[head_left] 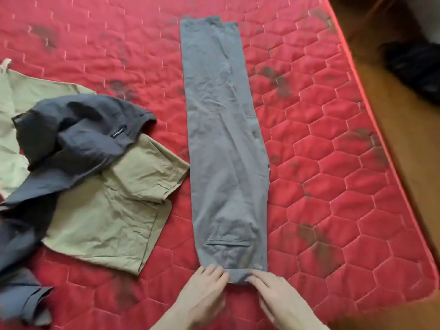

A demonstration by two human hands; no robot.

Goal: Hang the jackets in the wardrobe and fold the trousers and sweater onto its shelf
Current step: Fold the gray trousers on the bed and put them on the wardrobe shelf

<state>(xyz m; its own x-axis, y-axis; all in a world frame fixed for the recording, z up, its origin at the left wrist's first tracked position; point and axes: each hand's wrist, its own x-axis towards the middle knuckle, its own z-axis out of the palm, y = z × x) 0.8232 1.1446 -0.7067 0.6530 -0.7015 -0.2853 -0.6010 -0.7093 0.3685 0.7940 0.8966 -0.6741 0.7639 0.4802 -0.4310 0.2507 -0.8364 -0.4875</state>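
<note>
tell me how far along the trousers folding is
Done: the grey trousers lie flat on the red mattress, legs stacked lengthwise. In hand: the left hand and right hand are at the waistband end, fingers on its edge. Left: folding them shorter, then the khaki trousers and the dark garment, both still crumpled. No wardrobe is in view.

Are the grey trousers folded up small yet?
Not yet. The grey trousers lie long on the red mattress, legs stacked. Both hands touch the near end.
</note>
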